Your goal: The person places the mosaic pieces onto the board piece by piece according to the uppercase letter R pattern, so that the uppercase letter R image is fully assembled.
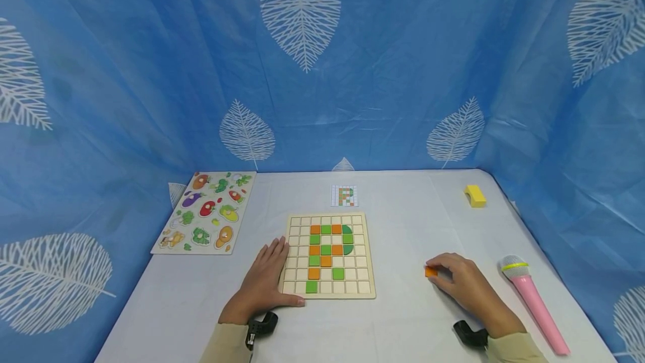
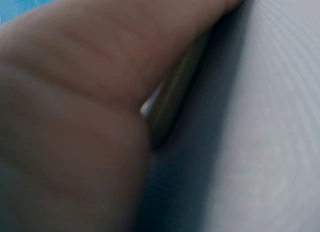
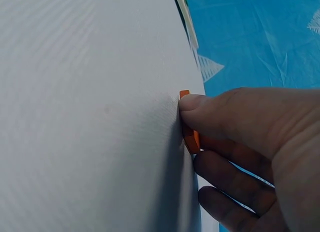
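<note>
My left hand (image 1: 264, 283) rests along the left edge of a wooden grid board (image 1: 370, 290), fingers straight, with the thumb on its near edge. On the board, orange and green square tiles and two dark green curved ones form a letter R shape. In the left wrist view the hand (image 2: 85, 92) covers most of the board's edge (image 2: 175, 92). To the right of the board, my right hand (image 1: 461, 282) pinches an orange square tile (image 1: 430, 271) between thumb and fingers, at the tabletop. The right wrist view shows the orange tile (image 3: 191, 141) under the thumb.
A small pattern card (image 1: 345, 195) lies behind the board. At the back left is a vegetable puzzle board (image 1: 211, 223). A yellow arch block (image 1: 475, 196) sits at the back right, and a pink toy microphone (image 1: 536, 304) lies right of my right hand. Blue curtains (image 1: 383, 71) surround the white table (image 1: 403, 228).
</note>
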`<state>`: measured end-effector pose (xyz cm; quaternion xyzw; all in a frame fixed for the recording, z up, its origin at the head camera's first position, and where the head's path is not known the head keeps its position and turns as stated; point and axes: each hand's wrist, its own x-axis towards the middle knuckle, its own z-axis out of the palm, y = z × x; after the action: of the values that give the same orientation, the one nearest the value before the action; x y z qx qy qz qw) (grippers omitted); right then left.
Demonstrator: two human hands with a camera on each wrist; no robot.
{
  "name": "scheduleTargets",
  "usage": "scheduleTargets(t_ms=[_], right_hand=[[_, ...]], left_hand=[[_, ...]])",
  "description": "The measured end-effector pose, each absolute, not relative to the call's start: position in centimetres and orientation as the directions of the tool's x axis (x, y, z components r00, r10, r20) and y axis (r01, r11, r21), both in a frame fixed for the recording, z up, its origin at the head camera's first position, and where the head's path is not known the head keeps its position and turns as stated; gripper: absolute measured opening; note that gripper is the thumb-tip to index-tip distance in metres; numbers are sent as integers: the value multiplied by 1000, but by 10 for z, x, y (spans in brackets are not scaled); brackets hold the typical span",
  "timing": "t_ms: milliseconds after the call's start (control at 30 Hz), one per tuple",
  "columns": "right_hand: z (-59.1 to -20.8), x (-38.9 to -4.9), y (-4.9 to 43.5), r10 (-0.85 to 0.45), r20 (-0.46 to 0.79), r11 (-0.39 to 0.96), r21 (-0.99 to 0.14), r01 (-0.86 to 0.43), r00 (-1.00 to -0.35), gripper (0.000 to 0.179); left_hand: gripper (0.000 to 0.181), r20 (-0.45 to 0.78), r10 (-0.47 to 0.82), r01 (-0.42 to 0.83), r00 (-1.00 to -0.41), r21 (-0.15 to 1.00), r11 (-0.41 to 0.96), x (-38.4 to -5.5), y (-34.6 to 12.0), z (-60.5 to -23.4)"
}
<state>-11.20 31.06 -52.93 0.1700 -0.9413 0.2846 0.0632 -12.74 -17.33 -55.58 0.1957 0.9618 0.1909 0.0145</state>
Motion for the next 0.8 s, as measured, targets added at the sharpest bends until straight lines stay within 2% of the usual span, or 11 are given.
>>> scheduleTargets(t_ms=[800], right_hand=[[-531,-111,311,-294,237,776,-507,-376,-926,31]], left_hand=[[146,20,381,361,-924,370,856,-127,-173,-554]])
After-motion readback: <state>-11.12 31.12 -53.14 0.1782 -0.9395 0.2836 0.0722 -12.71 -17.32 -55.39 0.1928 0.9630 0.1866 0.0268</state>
